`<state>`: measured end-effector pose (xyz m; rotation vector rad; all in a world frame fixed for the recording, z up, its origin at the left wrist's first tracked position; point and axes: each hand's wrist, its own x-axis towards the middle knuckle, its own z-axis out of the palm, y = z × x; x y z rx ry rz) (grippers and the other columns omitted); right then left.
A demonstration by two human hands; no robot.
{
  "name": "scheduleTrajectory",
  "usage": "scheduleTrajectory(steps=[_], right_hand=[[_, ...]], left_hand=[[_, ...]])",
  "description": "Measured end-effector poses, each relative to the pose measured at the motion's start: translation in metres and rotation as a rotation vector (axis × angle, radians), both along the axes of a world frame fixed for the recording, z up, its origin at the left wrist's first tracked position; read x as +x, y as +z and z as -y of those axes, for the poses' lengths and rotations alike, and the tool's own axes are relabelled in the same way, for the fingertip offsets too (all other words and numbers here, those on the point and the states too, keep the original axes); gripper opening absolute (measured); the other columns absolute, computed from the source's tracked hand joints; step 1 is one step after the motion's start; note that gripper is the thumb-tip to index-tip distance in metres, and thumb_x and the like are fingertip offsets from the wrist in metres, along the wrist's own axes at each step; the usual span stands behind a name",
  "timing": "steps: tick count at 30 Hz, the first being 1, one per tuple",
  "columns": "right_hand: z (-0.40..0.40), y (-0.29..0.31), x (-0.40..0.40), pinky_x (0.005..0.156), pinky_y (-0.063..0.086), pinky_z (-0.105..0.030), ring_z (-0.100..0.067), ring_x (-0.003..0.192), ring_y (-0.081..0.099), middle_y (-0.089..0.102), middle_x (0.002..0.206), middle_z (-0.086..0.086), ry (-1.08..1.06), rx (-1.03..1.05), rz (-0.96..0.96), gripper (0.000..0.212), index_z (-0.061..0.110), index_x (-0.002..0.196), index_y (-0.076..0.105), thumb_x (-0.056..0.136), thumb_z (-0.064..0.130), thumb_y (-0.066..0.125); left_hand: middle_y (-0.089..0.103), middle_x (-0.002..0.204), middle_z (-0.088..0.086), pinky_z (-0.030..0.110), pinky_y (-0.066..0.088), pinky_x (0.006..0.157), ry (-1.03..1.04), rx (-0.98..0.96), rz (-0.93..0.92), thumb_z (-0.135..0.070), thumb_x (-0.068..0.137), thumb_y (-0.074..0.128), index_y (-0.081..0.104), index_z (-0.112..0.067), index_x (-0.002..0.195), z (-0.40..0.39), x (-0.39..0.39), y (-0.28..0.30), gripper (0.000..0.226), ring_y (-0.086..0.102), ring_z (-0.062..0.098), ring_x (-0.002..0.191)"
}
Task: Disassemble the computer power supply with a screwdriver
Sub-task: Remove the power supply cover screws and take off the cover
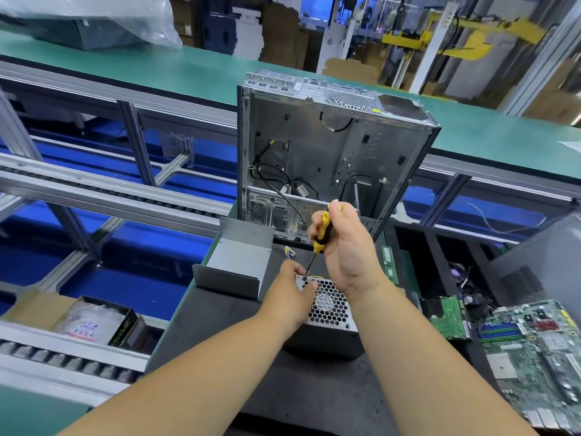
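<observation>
The bench (201, 335) had a dark mat, and on its far part stood an open case (333, 146), gutted, with only some loose cables left inside; probably the supply came out of it. Left of the middle lay a grey metal cover (235, 265), bent in a U shape, open side up, just beside the supply and apparently already taken off something. At the near right lay a motherboard (531, 350) and a smaller green board (449, 316), well apart from the work. The supply (330, 313) sat in the middle of the mat, near the person, with its honeycomb fan grille turned up, so that the screws at the corners of that face could be reached from above. The right hand (349, 243) was closed around the yellow and black handle of the screwdriver (317, 243), which was held almost upright, a little tilted, with the tip down at the far left corner of the grille, where a screw seemed to be. The left hand (295, 284) held this same corner, fingers curled over the edge of the supply, I think to keep the box from turning and to guide the tip. Whether the tip was really seated in the screw, I could not tell.
</observation>
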<state>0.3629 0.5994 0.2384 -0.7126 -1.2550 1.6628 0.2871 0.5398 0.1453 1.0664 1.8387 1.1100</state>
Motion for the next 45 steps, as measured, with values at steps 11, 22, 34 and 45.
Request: scheduleTrajectory(steps=[11,22,34,45], right_hand=[[-0.002,-0.002,0.0,0.074,0.049,-0.028,-0.015,0.072,0.06,0.065,0.08,0.001,0.017,0.01,0.004,0.031,0.013,0.087,0.068,0.093,0.038,0.05],[-0.004,-0.003,-0.002,0.06,0.036,-0.024,-0.014,0.059,0.036,0.042,0.065,0.0,0.079,-0.067,-0.178,0.045,0.013,0.088,0.059,0.105,0.045,0.031],[-0.003,0.006,0.003,0.079,0.046,-0.037,-0.013,0.073,0.062,0.067,0.076,0.008,0.022,0.026,0.121,0.027,0.017,0.086,0.059,0.088,0.043,0.055],[0.005,-0.002,-0.009,0.06,0.031,-0.026,-0.011,0.059,0.041,0.051,0.063,0.003,0.063,0.019,-0.022,0.042,0.016,0.087,0.067,0.097,0.048,0.042]], left_hand=[[0.054,0.097,-0.001,0.034,0.05,0.069,-0.02,0.034,-0.032,-0.034,0.097,0.055,0.04,-0.029,0.102,0.003,0.0,-0.003,0.017,0.054,0.016,0.077],[0.051,0.074,-0.003,0.012,0.032,0.04,-0.01,0.149,-0.045,-0.027,0.099,0.051,0.037,-0.038,0.086,0.004,0.001,-0.006,0.022,0.046,0.003,0.049],[0.05,0.071,0.001,0.029,0.035,0.051,-0.029,0.082,-0.171,-0.028,0.102,0.044,0.037,-0.03,0.095,0.004,0.001,-0.007,0.011,0.044,0.015,0.056],[0.049,0.073,0.0,0.031,0.04,0.055,-0.035,0.047,-0.135,-0.026,0.102,0.043,0.036,-0.03,0.093,0.007,0.001,-0.003,0.012,0.043,0.016,0.059]])
